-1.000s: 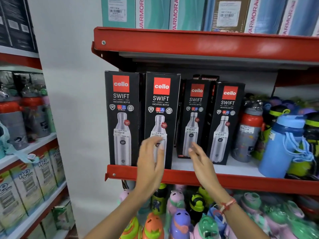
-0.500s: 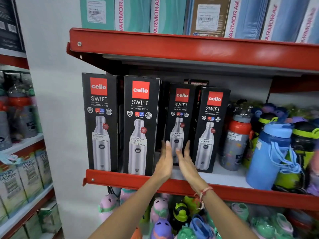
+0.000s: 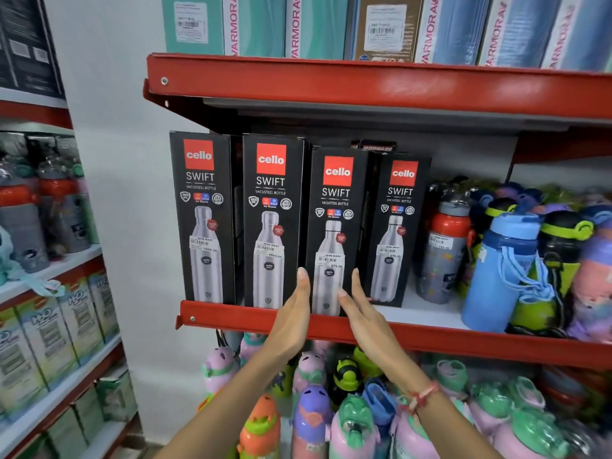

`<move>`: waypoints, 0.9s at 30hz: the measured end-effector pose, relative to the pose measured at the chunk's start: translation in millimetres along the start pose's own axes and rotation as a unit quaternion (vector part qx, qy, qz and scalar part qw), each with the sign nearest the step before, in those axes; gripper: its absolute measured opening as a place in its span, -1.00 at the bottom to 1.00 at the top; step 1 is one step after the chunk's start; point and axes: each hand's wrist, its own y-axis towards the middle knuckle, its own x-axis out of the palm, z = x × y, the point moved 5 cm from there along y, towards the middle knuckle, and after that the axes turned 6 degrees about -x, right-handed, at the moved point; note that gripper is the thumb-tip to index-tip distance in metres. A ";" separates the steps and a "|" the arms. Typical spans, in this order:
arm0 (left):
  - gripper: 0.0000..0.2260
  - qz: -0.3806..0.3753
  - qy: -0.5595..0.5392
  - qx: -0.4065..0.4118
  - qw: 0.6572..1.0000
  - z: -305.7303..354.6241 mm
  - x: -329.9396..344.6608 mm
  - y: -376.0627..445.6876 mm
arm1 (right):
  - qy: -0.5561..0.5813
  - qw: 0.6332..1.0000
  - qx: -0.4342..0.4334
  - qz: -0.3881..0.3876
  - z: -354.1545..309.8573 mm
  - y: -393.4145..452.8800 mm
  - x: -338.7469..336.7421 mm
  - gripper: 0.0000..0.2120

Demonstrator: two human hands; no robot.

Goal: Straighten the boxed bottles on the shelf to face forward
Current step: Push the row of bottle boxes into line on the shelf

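Four black boxed bottles stand in a row on the red-edged middle shelf (image 3: 231, 313). The first box (image 3: 202, 217) and second box (image 3: 273, 223) face forward at the front edge. The third box (image 3: 336, 226) also stands at the front edge, facing forward. My left hand (image 3: 293, 316) lies flat against its lower left side and my right hand (image 3: 362, 313) against its lower right corner, clasping it between them. The fourth box (image 3: 397, 226) sits further back, turned slightly to the left.
Loose bottles crowd the shelf to the right: a grey and red one (image 3: 442, 253) and a blue one (image 3: 503, 273). Another box (image 3: 377, 147) peeks out behind the row. Coloured kids' bottles (image 3: 311, 412) fill the shelf below. The upper shelf (image 3: 364, 87) overhangs closely.
Both hands moved from the second box to the third box and closed on its sides. That box came forward to the shelf's front edge and now faces forward.
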 end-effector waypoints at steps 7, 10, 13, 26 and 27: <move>-0.26 0.008 0.023 0.003 1.000 5.3 -1.9 -12.5 | 0.018 1.000 -0.002 0.007 -4.3 -9.5 -4.1 -0.44; -0.48 0.124 0.073 0.107 0.984 19.7 -1.6 -21.2 | 0.037 0.998 -0.019 0.039 -1.3 -8.3 -15.4 -0.47; -0.64 0.150 0.054 0.216 0.963 37.7 17.1 -25.0 | 0.044 0.988 -0.025 0.143 8.7 -3.6 -42.7 -0.51; -0.41 -0.043 -0.035 -0.012 0.998 21.3 117.8 52.7 | 0.108 0.987 0.025 0.120 59.7 51.3 -77.0 -0.37; -0.39 -0.041 -0.028 -0.017 0.999 20.7 117.7 52.6 | 0.099 0.988 0.025 0.115 59.8 50.9 -77.3 -0.37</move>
